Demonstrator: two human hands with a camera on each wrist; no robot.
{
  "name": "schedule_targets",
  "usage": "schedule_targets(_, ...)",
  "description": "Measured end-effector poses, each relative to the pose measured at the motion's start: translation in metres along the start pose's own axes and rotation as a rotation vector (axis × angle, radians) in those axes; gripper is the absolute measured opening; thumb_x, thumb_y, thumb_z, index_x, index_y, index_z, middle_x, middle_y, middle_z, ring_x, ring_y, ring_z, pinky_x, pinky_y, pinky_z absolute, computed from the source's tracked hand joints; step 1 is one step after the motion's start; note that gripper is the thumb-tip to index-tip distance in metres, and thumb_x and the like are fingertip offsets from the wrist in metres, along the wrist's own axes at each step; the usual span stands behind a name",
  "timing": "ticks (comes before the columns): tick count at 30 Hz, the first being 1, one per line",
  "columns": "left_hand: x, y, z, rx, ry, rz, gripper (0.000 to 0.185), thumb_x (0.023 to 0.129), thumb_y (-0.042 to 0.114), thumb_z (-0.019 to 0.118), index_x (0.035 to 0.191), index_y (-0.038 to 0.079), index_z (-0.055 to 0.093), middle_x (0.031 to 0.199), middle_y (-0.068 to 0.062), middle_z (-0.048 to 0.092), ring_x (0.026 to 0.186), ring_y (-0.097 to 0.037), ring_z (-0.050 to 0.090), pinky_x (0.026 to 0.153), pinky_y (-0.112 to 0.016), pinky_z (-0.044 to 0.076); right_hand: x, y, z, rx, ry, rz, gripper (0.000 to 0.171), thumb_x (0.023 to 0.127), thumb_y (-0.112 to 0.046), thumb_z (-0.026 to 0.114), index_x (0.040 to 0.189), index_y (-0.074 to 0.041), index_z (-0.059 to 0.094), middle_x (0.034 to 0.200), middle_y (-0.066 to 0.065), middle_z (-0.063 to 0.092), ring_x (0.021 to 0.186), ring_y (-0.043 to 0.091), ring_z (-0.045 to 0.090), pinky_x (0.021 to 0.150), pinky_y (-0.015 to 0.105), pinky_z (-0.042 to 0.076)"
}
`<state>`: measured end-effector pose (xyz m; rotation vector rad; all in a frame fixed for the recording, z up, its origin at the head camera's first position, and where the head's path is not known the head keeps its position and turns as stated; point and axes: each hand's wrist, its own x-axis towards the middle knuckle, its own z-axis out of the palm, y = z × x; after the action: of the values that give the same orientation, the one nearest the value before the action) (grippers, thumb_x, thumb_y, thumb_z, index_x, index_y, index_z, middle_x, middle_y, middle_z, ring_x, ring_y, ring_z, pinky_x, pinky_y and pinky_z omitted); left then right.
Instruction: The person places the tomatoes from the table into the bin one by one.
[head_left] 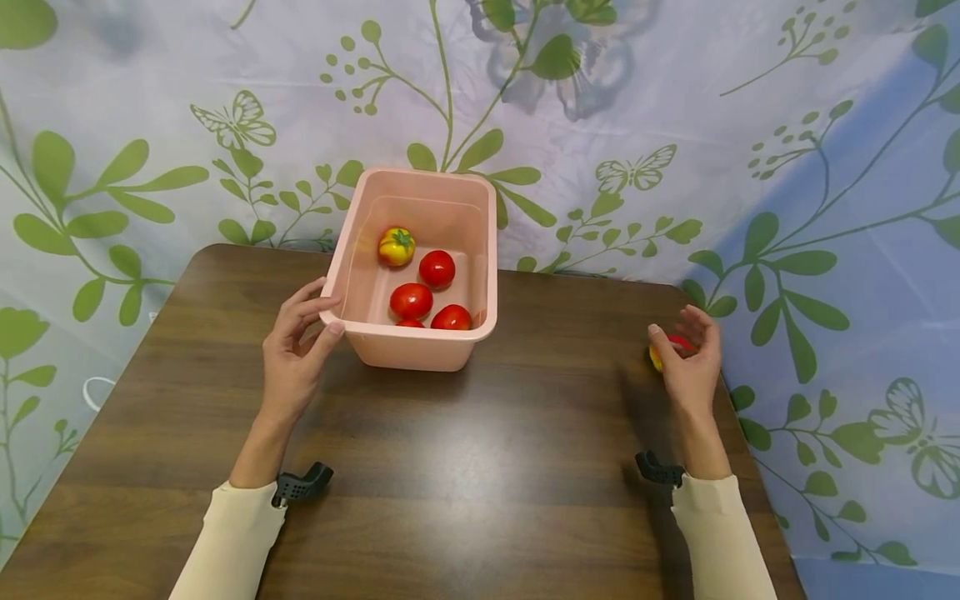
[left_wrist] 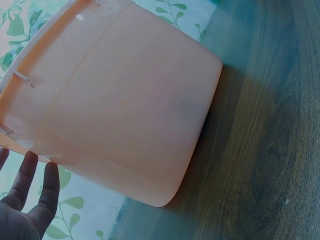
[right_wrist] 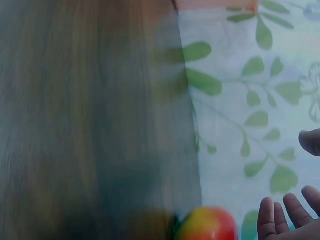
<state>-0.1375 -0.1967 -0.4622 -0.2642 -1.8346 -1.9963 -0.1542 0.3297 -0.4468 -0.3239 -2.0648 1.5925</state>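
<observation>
Tomato (head_left: 657,357), red and yellow, is seen at the right edge of the brown table (head_left: 480,467), right of centre in the frame, with the right hand (head_left: 690,367) loosely cupped around it. Pink tub (head_left: 417,346), centre frame, is touched at its rim by the relaxed left hand (head_left: 294,354). 5 tomatoes (head_left: 411,300) are contained within, the yellowish one farthest back.

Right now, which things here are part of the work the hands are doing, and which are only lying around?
In the work:
- pink tub, left hand at its rim
- red-yellow tomato by right hand
- tomatoes in tub

Only around:
- wooden table
- leaf-print cloth
</observation>
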Motion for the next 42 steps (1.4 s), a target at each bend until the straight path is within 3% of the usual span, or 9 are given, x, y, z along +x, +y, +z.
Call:
schedule_targets(5,0.000,0.001,0.000,-0.013,-0.001,0.001,0.034,0.098,-0.010,0.068,0.132,-0.010,0.067,0.161,-0.013,0.053,0.124,-0.021,0.067,0.098,-0.020,0.062,0.005,0.018,-0.020,-0.025,0.068,0.019,0.058,0.091,-0.010,0.083,0.144,-0.016,0.059,0.139,-0.005,0.060,0.121,0.006,0.052,0.094,0.020,0.049)
schedule_targets(10,0.000,0.001,-0.001,-0.015,-0.002,0.001,0.034,0.098,-0.010,0.068,0.132,-0.009,0.067,0.161,-0.013,0.053,0.124,-0.021,0.066,0.099,-0.021,0.062,0.009,0.043,-0.032,-0.121,0.108,0.036,0.063,0.091,-0.015,0.085,0.148,-0.012,0.057,0.135,-0.012,0.060,0.126,0.007,0.051,0.096,0.021,0.047)
schedule_targets(18,0.000,0.001,-0.001,-0.010,-0.004,-0.006,0.034,0.098,-0.009,0.068,0.132,-0.009,0.068,0.161,-0.012,0.053,0.126,-0.022,0.066,0.100,-0.021,0.062,0.006,0.063,-0.034,-0.315,0.057,0.105,0.068,0.091,-0.021,0.085,0.151,-0.008,0.054,0.152,0.013,0.058,0.135,0.024,0.052,0.102,0.021,0.044)
schedule_targets(23,-0.001,0.000,-0.001,-0.003,-0.004,-0.011,0.034,0.098,-0.007,0.068,0.132,-0.009,0.068,0.161,-0.011,0.053,0.127,-0.023,0.065,0.101,-0.021,0.061,0.004,0.070,-0.033,-0.314,0.020,0.172,0.072,0.092,-0.020,0.083,0.155,-0.008,0.050,0.157,0.015,0.055,0.139,0.027,0.054,0.109,0.026,0.048)
schedule_targets(27,-0.001,0.000,-0.001,-0.004,-0.003,-0.010,0.034,0.098,-0.008,0.068,0.132,-0.009,0.068,0.161,-0.011,0.053,0.127,-0.023,0.065,0.101,-0.021,0.061,0.004,0.076,-0.032,-0.305,-0.002,0.203,0.076,0.093,-0.019,0.082,0.158,-0.010,0.046,0.160,0.016,0.051,0.143,0.029,0.050,0.119,0.039,0.044)
schedule_targets(32,-0.001,0.000,-0.001,-0.006,-0.003,-0.011,0.034,0.098,-0.008,0.068,0.132,-0.009,0.068,0.161,-0.012,0.052,0.127,-0.022,0.065,0.101,-0.020,0.061,0.004,0.081,-0.031,-0.298,-0.020,0.211,0.080,0.091,-0.016,0.083,0.160,-0.012,0.043,0.160,0.017,0.048,0.145,0.029,0.045,0.123,0.048,0.040)
schedule_targets(42,0.000,-0.001,-0.001,-0.001,-0.003,-0.015,0.034,0.098,-0.008,0.068,0.132,-0.008,0.068,0.161,-0.010,0.053,0.124,-0.023,0.066,0.101,-0.021,0.062,0.004,0.083,-0.030,-0.323,-0.010,0.229,0.079,0.091,-0.019,0.084,0.159,-0.016,0.045,0.158,0.013,0.050,0.141,0.025,0.049,0.114,0.039,0.048)
